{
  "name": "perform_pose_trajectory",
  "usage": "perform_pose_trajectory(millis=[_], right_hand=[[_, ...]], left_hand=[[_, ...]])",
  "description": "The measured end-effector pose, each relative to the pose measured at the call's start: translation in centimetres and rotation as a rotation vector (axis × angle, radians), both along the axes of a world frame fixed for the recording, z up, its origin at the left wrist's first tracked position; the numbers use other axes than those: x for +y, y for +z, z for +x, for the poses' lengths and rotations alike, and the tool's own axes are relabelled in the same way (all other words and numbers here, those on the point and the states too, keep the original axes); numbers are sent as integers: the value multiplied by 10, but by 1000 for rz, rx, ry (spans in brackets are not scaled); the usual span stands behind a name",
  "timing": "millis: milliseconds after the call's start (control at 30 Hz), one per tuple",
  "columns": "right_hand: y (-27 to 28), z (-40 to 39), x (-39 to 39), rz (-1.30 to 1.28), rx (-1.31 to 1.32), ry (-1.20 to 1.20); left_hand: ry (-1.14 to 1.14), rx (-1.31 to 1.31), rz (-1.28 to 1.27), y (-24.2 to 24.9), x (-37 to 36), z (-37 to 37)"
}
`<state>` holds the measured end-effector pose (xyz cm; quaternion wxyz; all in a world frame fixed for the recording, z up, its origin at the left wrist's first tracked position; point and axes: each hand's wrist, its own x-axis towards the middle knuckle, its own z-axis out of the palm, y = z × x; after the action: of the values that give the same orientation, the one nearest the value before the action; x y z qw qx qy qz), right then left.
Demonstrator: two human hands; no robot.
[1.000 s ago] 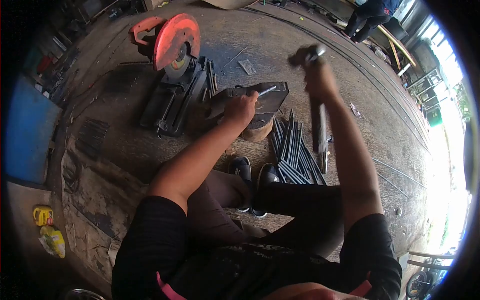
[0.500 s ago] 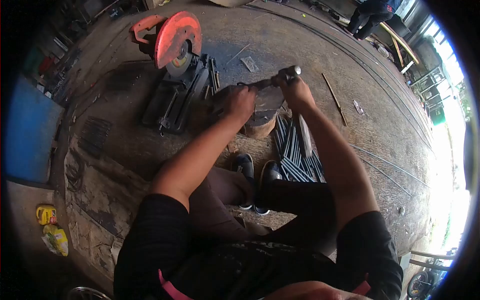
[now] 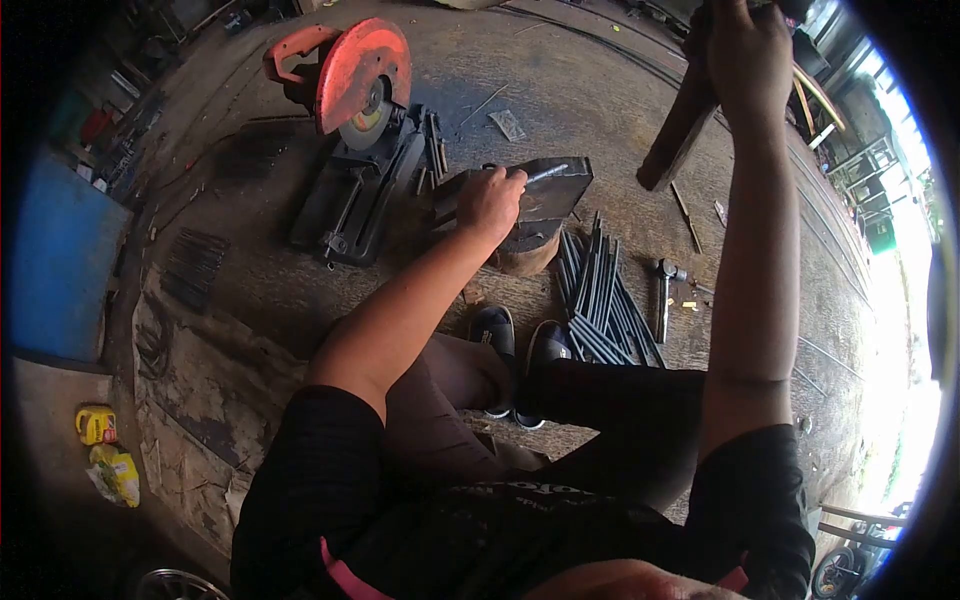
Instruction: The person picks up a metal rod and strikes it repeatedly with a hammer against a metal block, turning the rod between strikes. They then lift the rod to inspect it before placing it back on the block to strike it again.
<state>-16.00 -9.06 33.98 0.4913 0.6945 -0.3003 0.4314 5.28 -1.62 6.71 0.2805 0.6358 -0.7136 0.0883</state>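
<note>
My left hand (image 3: 490, 205) is closed round a short metal rod (image 3: 547, 172), whose bright end lies across the top of a dark metal block (image 3: 555, 195). The block rests on a wooden stump (image 3: 528, 252) in front of my feet. High at the upper right, my right hand (image 3: 755, 65) grips a hammer, its thick wooden handle (image 3: 678, 135) slanting down to the left. The hammer's head is largely hidden at the top edge. A pile of cut metal rods (image 3: 605, 300) lies on the floor right of the stump.
A red cut-off saw (image 3: 360, 80) stands left of the block. A second hammer (image 3: 664, 300) lies on the floor beside the rods. More dark rods (image 3: 195, 265) lie at left, near a yellow container (image 3: 96, 425). Long bars (image 3: 600, 45) run along the floor at the back.
My right hand has swung the hammer from over the block up and to the right. The rod on the block and the second hammer now show. My left hand has barely moved.
</note>
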Motion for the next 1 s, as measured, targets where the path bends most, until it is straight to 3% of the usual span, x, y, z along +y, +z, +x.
perform_pose_trajectory(millis=[33, 100, 133, 167, 200, 267, 300, 367, 500, 567, 733, 867, 1000], right_hand=[[1, 0, 2, 137, -32, -89], [-46, 20, 24, 1109, -470, 128], [-93, 29, 14, 1124, -468, 74], [-181, 26, -29, 1198, -381, 125], [-218, 32, -10, 1396, -343, 100], [-175, 34, 26, 1877, -600, 41], [-182, 34, 14, 1879, -585, 40], [-209, 33, -7, 1578, -216, -120], [-198, 39, -2, 1596, -157, -184], [-190, 32, 0, 1875, -405, -4], [-207, 24, -4, 1806, -460, -3], [-206, 26, 7, 1680, -426, -52], [-191, 16, 16, 1814, -526, 30]], left_hand=[[-2, 1, -6, 1, -2, 0], [-11, 8, -21, 0, -3, 0], [-12, 12, -20, -3, -2, 0], [3, -5, 6, -5, -2, 0], [16, -23, 25, -7, -4, 1], [59, -25, 30, -7, -8, 10], [46, -7, 43, -3, -5, 12], [27, 4, 79, 0, 4, 12], [30, 50, 180, 9, 0, 9], [16, 99, 211, 8, 2, 10], [95, 200, 416, 4, 8, 5], [46, 232, 368, -1, 2, 6], [33, 181, 390, -4, 1, 4]])
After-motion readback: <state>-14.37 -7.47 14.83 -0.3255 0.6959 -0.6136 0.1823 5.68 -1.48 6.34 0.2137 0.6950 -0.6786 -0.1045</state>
